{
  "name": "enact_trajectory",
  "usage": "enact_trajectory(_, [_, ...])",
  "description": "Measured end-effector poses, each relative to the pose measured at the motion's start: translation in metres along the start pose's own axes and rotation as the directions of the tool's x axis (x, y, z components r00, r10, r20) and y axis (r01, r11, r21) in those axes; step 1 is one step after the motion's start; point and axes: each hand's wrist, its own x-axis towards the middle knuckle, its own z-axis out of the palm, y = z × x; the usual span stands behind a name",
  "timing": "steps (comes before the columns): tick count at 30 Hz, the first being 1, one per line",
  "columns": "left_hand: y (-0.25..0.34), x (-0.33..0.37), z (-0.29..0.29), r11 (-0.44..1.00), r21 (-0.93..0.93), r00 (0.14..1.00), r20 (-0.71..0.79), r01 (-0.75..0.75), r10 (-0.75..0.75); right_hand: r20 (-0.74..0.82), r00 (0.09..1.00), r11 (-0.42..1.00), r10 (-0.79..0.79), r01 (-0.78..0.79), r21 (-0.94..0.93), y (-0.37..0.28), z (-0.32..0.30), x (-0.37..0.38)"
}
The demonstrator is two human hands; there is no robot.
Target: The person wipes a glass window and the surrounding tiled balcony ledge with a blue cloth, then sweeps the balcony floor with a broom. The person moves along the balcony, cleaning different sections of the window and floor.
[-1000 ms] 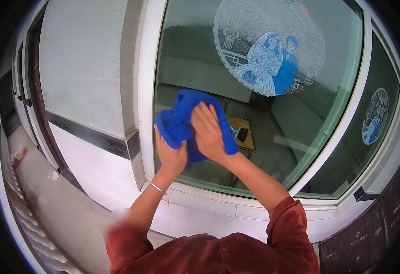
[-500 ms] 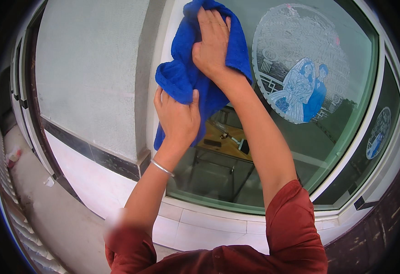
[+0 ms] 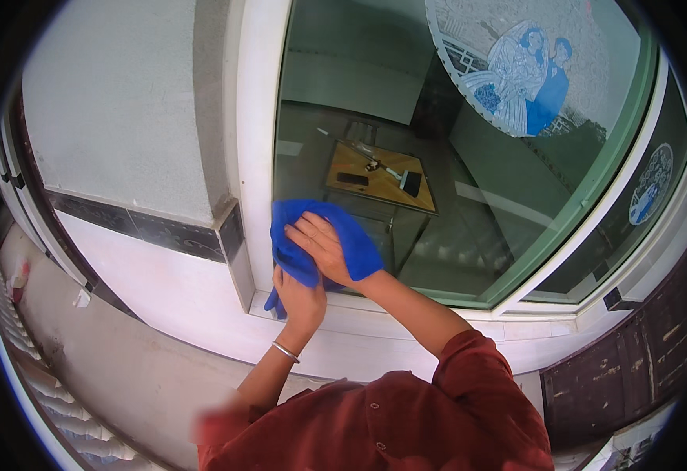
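Observation:
A bunched blue cloth (image 3: 355, 243) rests against the lower left corner of a window pane (image 3: 343, 78). My right hand (image 3: 321, 242) presses on it from above, its fingers close together and slightly bent over the fabric. Just below and to the left, my left hand (image 3: 302, 302) grips the cloth's lower fold, with most of its fingers hidden under the blue fabric. A loose end of cloth hangs down beside the left wrist, which wears a silver bangle (image 3: 286, 352).
A white window frame (image 3: 254, 102) and grey wall (image 3: 116, 102) stand to the left. A round sticker with a couple (image 3: 516, 78) is on the upper right glass. Behind the pane, a small table (image 3: 398, 187) holds a squeegee (image 3: 410, 183) and dark phone-like object (image 3: 352, 179).
Both hands have come down the glass with the cloth, from high on the pane to its lower left corner. The indoor table now shows fully above them.

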Motion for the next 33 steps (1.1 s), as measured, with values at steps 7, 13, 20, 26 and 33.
enact_trajectory(7, [-0.019, -0.090, 0.019, 0.999, -0.038, 0.977, 0.215, 0.008, 0.000, 0.160, 0.987, 0.998, 0.007, -0.017, 0.065, -0.012, 0.043, -0.105])
enact_trajectory(13, [0.009, -0.120, 0.038, 0.999, -0.005, 0.951, 0.308, -0.039, 0.038, 0.181, 0.983, 0.996, 0.033, -0.049, 0.081, -0.008, 0.029, -0.163])
enact_trajectory(20, [0.062, -0.137, 0.075, 0.988, -0.087, 0.910, 0.384, -0.130, 0.153, 0.132, 0.972, 0.957, 0.193, -0.217, 0.194, 0.008, -0.025, -0.231])
enact_trajectory(26, [0.121, -0.142, 0.114, 0.964, -0.208, 0.871, 0.428, -0.164, 0.241, 0.135, 0.949, 0.948, 0.284, -0.299, 0.105, 0.029, -0.069, -0.302])
enact_trajectory(33, [0.192, -0.146, 0.166, 0.892, -0.407, 0.776, 0.490, -0.199, 0.397, 0.047, 0.885, 0.881, 0.464, -0.466, 0.083, 0.046, -0.134, -0.374])
